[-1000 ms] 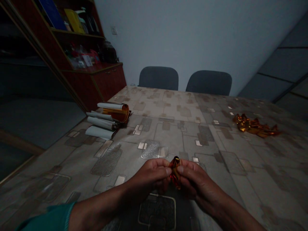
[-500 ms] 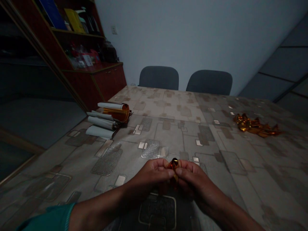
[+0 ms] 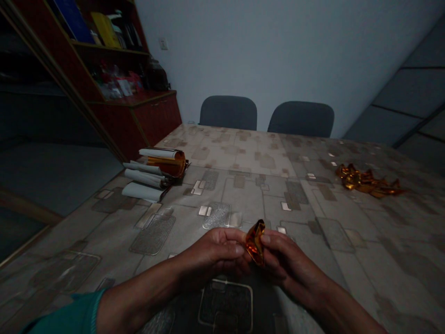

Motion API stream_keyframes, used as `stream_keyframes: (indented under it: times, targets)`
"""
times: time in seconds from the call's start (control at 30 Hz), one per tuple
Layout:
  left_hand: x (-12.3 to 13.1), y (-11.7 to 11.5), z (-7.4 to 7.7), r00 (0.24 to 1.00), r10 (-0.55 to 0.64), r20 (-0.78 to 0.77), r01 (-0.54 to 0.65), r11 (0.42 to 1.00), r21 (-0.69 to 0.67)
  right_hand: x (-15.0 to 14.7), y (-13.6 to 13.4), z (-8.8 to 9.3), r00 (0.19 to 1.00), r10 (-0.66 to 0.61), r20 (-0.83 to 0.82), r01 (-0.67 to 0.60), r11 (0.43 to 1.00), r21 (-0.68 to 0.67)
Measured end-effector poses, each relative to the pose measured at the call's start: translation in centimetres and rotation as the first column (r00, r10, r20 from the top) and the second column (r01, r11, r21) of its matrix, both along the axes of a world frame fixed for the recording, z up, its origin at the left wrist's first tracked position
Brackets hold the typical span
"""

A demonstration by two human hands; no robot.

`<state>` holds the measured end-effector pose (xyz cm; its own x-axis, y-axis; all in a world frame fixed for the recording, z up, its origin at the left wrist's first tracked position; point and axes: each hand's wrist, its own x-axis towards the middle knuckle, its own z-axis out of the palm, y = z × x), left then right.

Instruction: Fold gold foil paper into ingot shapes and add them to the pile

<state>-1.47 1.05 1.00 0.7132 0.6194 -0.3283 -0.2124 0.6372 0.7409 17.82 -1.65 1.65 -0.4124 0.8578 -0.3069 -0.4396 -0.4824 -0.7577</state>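
A small folded piece of gold foil paper (image 3: 255, 243) is held upright between my two hands, above the near part of the table. My right hand (image 3: 283, 253) pinches its right side between thumb and fingers. On the other side, the index fingertip of my left hand (image 3: 222, 250) presses against the paper, with the thumb close by and the other fingers curled below. Several folded gold foil pieces (image 3: 370, 182) lie in a row at the right. To the left lies a stack of curled gold foil sheets (image 3: 167, 167) with pale backs.
A patterned cloth covers the table (image 3: 239, 153). Two grey chairs (image 3: 228, 112) (image 3: 301, 118) stand at its far edge, before a pale wall. At the left back is a reddish-brown cabinet (image 3: 158, 116) with items on its shelves.
The folded foil paper has turned and opened wider, and more of it now shows above the fingers. My hands have moved slightly apart. The stack and the row stay in place.
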Motion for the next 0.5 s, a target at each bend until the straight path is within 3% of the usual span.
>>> stream_keyframes:
  times: [0.3, 0.5]
  targets:
    - [0.26, 0.01, -0.44, 0.994, 0.013, -0.107, -0.003, 0.996, 0.092, 0.15, -0.17, -0.20, 0.995, 0.101, -0.007, -0.101, 0.995, 0.000]
    - [0.33, -0.02, -0.44, 0.985, -0.033, -0.172, 0.047, 0.996, 0.076, 0.10, -0.45, -0.58, 0.988, 0.149, 0.026, -0.149, 0.989, 0.010]
